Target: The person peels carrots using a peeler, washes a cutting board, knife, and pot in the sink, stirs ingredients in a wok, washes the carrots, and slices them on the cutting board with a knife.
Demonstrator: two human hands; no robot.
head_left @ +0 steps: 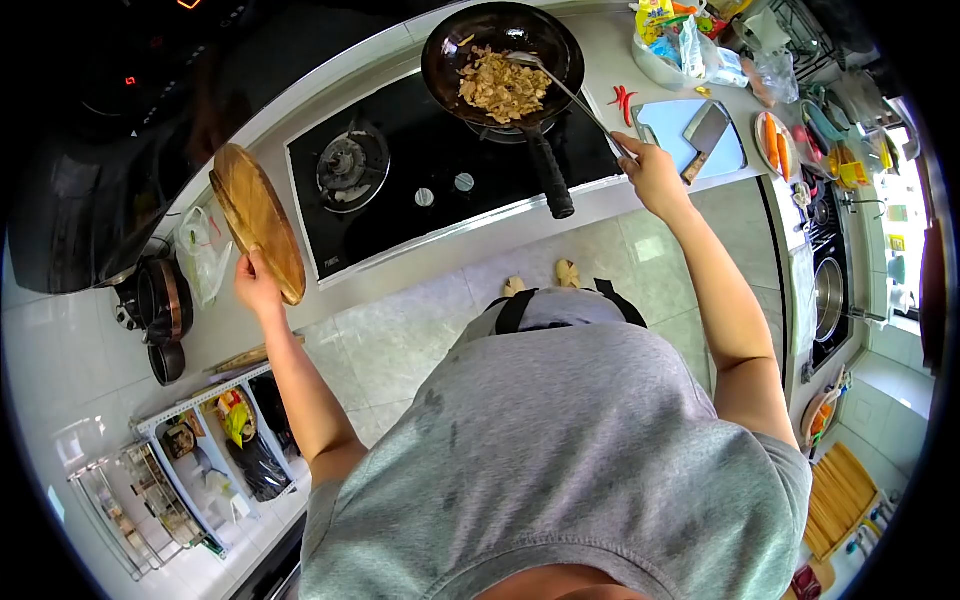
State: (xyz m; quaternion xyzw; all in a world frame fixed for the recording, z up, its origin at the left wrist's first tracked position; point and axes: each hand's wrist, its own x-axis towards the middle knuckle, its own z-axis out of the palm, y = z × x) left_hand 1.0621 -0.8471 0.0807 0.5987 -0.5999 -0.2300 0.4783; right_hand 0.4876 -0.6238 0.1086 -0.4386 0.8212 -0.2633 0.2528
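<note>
Left of the hob (420, 120) stands a shelf unit (200, 396); beside the hob, left fingers (257, 260) pinch a round wooden board (262, 210). On it, a wok (443, 75) holds food (502, 85); right fingers (638, 153) clasp a spatula (580, 101). Right of it, the surface (610, 60) carries a cleaver (707, 124); farther right, a sink (828, 300).
</note>
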